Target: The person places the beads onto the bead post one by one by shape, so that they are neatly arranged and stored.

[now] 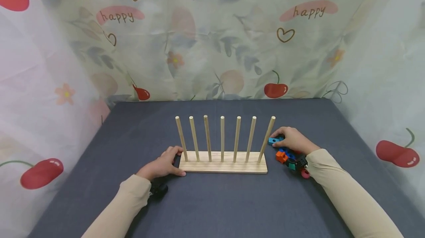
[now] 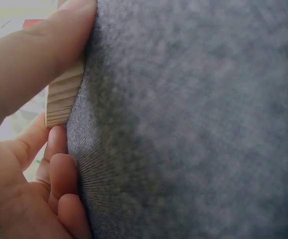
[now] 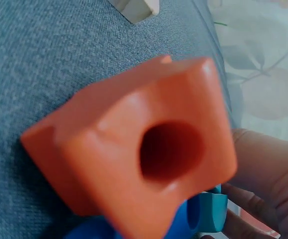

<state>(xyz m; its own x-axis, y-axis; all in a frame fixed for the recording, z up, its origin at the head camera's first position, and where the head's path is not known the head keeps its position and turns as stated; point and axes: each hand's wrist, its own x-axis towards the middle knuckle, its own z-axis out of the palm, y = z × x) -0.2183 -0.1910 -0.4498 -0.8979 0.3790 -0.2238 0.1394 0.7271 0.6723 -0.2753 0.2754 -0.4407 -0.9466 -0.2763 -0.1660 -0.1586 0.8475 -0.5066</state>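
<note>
A wooden peg rack point(image 1: 223, 168), a flat base with several upright dowels, stands on the table. My left hand point(image 1: 162, 165) grips its left end, thumb at the front corner and fingers behind. In the left wrist view, the striped end grain of the base point(image 2: 64, 99) shows between thumb and fingers. To the right of the rack, my right hand point(image 1: 292, 139) pinches a light blue block point(image 1: 273, 141) with a hole in its side. Just below that hand lies an orange block point(image 1: 282, 157); in the right wrist view its round hole faces the camera.
Dark blue blocks point(image 1: 288, 153), a green block point(image 1: 292, 166) and a red piece point(image 1: 305, 173) lie heaped by the right wrist, partly hidden by the wrist camera. The dark grey table point(image 1: 216, 208) runs back to a patterned curtain point(image 1: 212, 64), with more fabric at both sides.
</note>
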